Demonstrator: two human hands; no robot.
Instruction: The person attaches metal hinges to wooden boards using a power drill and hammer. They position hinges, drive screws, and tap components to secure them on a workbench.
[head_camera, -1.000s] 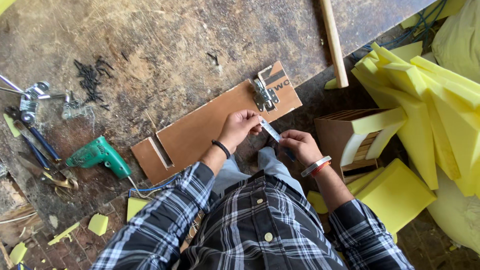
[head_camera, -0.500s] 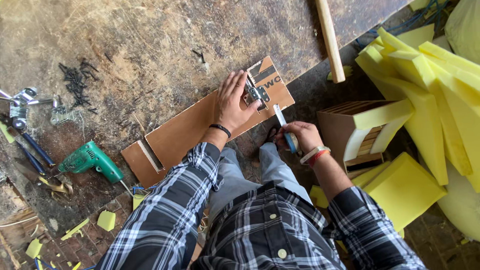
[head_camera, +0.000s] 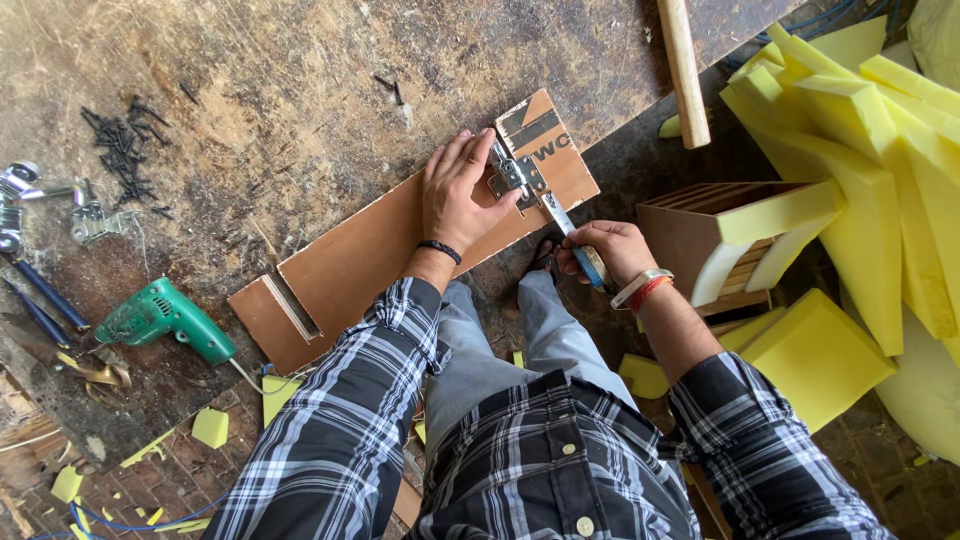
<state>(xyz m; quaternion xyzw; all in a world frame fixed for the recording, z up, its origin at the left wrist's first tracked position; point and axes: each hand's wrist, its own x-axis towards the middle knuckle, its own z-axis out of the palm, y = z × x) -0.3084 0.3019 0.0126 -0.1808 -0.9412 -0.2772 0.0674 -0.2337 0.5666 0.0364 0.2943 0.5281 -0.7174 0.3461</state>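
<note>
A brown board (head_camera: 340, 265) lies slanted on the worn workbench (head_camera: 280, 100). Near its right end sits a metal hinge (head_camera: 512, 176). My left hand (head_camera: 458, 192) rests flat on the board, fingers spread, touching the hinge's left side. My right hand (head_camera: 605, 250) grips a blue-handled screwdriver (head_camera: 568, 232) just off the bench edge. Its shaft points up and to the left, with the tip at the hinge.
A green electric drill (head_camera: 165, 318) lies at the bench's lower left, near pliers and metal fittings (head_camera: 40, 200). Black screws (head_camera: 125, 145) are scattered at upper left. A wooden handle (head_camera: 682, 70) lies at the top. Yellow foam blocks (head_camera: 850, 170) and a wooden box (head_camera: 700, 240) stand to the right.
My left hand has moved up the board and flattened beside the hinge. My right hand has brought the screwdriver's tip up to the hinge.
</note>
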